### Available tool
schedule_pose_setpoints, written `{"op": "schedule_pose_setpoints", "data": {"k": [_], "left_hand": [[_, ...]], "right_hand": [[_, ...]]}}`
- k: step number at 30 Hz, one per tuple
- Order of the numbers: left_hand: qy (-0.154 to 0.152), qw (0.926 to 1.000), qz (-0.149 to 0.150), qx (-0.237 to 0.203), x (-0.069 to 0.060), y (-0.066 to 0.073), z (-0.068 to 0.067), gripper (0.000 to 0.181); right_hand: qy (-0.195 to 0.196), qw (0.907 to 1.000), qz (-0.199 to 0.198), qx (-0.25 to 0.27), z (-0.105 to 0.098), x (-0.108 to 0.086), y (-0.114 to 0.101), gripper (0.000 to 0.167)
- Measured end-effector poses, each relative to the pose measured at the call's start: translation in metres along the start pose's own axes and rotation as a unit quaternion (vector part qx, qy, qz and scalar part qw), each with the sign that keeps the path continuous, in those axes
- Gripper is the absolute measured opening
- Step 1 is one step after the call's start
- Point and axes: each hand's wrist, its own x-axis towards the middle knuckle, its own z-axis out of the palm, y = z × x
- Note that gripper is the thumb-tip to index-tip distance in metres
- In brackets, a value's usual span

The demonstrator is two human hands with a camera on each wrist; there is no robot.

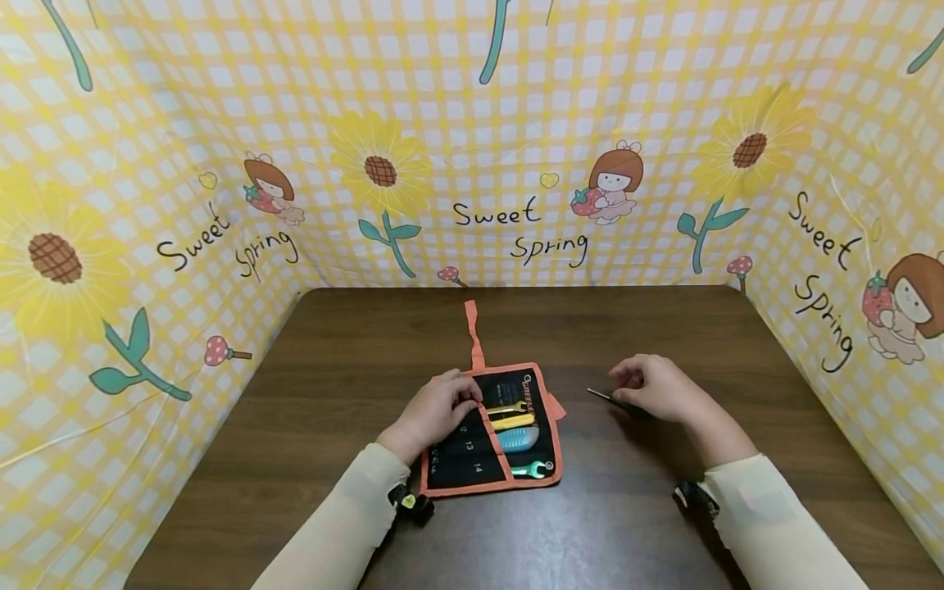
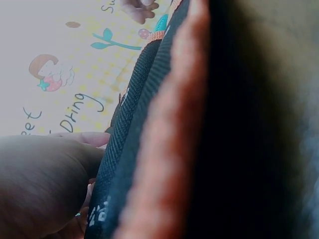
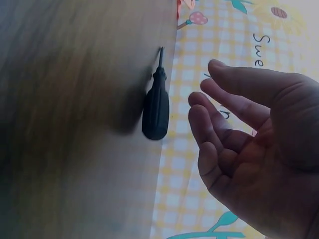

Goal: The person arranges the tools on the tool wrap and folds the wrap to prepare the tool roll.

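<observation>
A black tool pouch (image 1: pixel 459 469) with orange trim lies unfolded on the table. My left hand (image 1: pixel 440 407) is at its upper left part, thumb and fingers pinching the pocket's orange edge; in the left wrist view the pouch partly hides the fingers. Out of the pocket stick a yellow open-end wrench (image 1: pixel 509 408), a yellow-handled tool (image 1: pixel 513 423), a light-blue handle (image 1: pixel 519 440) and a green wrench (image 1: pixel 533 469). A black-handled screwdriver (image 3: pixel 156 112) lies on the table to the right. Beside it, apart from the handle, my right hand (image 3: pixel 249 134) is loosely bent and holds nothing.
The brown wooden table (image 1: pixel 324 369) is enclosed at the back and both sides by yellow checked cloth (image 1: pixel 487 147). An orange strap (image 1: pixel 473 332) runs from the pouch toward the back of the table.
</observation>
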Motion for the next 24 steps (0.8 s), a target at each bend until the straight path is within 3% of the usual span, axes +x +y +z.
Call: {"op": "schedule_pose_setpoints", "data": {"k": [12,24], "left_hand": [[0.011,0.9999,-0.003,0.004,0.000,0.000,-0.001,0.010],[0.012,0.9999,0.004,0.001,-0.001,0.000,0.002,0.009]], "right_hand": [[-0.052,0.9983,0.020,0.016,-0.007,-0.011,0.014,0.025],[-0.066,0.9973,0.027,0.020,-0.007,-0.018,0.023,0.023]]}}
